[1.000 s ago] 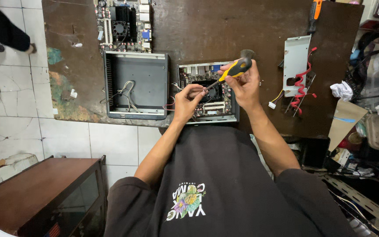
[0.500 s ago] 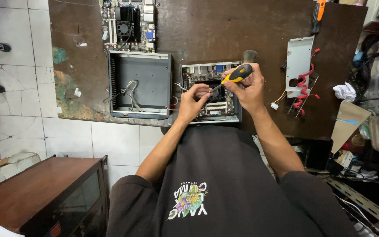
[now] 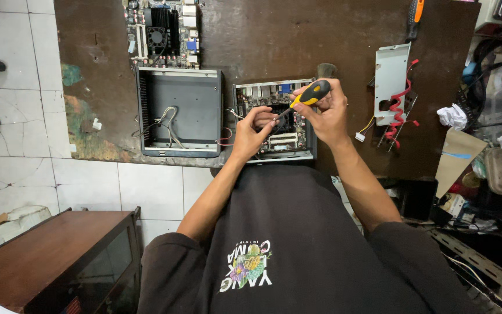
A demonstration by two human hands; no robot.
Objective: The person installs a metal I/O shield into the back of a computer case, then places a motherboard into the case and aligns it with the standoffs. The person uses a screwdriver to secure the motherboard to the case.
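In the head view, the right hand (image 3: pixel 327 113) has its fingers closed around the yellow and black screwdriver (image 3: pixel 307 96), with the tip pointing down into the small computer board (image 3: pixel 265 96) on the brown tabletop (image 3: pixel 297 40). The left hand (image 3: pixel 253 129) has its fingers pinched together at the tip. The empty metal case (image 3: pixel 188 96) lies just beside, to the left.
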